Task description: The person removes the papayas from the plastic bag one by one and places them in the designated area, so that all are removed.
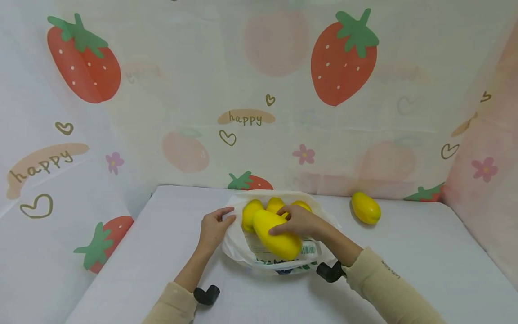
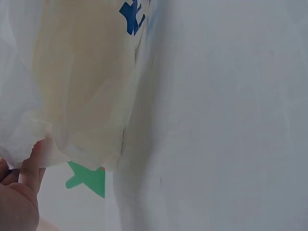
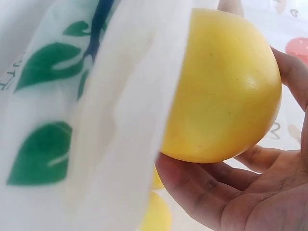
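Note:
A white plastic bag (image 1: 236, 249) with green and blue print lies with its mouth spread wide. My left hand (image 1: 213, 230) pinches its left rim; in the left wrist view a finger (image 2: 32, 166) disappears behind the thin plastic. Over the mouth, my right hand (image 1: 301, 221) grips a large yellow mango (image 1: 277, 236), thumb on the near side. The right wrist view has this mango (image 3: 226, 91) between thumb and fingers, partly hidden by the bag wall (image 3: 130, 96). Several more yellow fruits, one at the left (image 1: 252, 215), sit inside the bag, partly covered.
One more yellow fruit (image 1: 366, 208) lies alone on the white table (image 1: 408, 252), at the back right. Cloth walls (image 1: 194, 90) printed with strawberries enclose the table at the back and sides. A black wrist mount (image 1: 331, 272) juts from the right forearm, near the bag's rim.

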`<state>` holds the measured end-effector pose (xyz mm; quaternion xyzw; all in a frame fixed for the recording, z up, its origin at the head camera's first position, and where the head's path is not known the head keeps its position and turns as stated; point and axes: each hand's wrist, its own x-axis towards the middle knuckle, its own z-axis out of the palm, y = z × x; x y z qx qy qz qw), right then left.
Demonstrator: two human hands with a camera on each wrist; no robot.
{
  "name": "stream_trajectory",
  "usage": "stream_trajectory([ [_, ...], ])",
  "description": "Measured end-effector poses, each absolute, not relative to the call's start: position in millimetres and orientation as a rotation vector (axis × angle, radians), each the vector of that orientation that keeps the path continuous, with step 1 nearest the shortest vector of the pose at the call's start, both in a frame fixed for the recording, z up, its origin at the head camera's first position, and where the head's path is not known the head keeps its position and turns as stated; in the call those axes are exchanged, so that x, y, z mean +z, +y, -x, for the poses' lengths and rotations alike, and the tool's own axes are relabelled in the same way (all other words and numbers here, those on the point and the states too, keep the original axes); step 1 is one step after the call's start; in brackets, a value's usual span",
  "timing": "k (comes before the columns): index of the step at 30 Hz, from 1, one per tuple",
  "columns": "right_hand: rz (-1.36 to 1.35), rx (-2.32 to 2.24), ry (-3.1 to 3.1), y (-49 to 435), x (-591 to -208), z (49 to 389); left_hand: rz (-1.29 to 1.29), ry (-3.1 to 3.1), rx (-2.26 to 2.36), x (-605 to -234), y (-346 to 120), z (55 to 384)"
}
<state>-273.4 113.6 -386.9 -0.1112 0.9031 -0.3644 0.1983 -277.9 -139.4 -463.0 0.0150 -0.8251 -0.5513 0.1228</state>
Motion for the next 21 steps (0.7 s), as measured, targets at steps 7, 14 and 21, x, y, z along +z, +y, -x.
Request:
stream_trajectory([
  [7,0.336,-1.008,2.549,119.0,-382.4,278.9,-0.065,-2.416,-1.621,-461.0,-139.1,277.7],
  [14,0.339,-1.067,2.524,127.2,-378.3,281.6,-0.071,-2.414,-1.633,-461.2,-137.8,277.6],
  [21,0.332,-1.102,2.502,134.7,-374.3,281.8,-0.079,-2.422,-1.645,-460.7,-137.3,277.0],
])
